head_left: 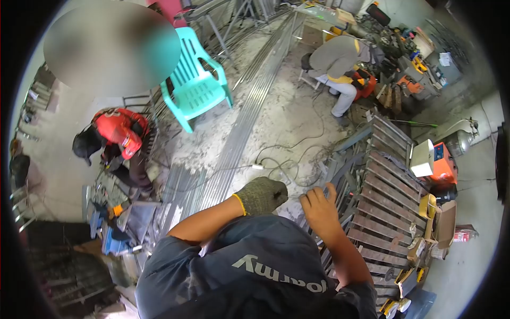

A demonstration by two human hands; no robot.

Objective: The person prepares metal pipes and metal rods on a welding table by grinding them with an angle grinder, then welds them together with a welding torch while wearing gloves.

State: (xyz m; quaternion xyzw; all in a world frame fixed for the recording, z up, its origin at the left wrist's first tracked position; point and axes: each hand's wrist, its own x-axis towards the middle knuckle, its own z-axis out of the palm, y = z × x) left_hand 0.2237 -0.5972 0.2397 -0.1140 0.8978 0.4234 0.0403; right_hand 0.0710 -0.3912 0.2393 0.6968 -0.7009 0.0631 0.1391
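My left hand (pixel 263 195) wears a dark knitted work glove with a yellow cuff. It is closed in front of my chest, and what it grips, if anything, is hidden. Just to its right is my bare right hand (pixel 319 210), back upward. Its fingers bend downward with the outer one spread away, and the thumb is out of sight. A thin pale line runs in the small gap between the hands; it is too fine to name. Beyond them a loose cable (pixel 287 167) lies coiled on the concrete floor.
Long metal bars (pixel 241 133) lie along the floor. A slatted metal frame (pixel 390 199) stands on my right, near an orange machine (pixel 443 165). Ahead stands a green plastic chair (pixel 196 98). A person in red (pixel 119 130) bends at left; another person (pixel 337 58) sits ahead right.
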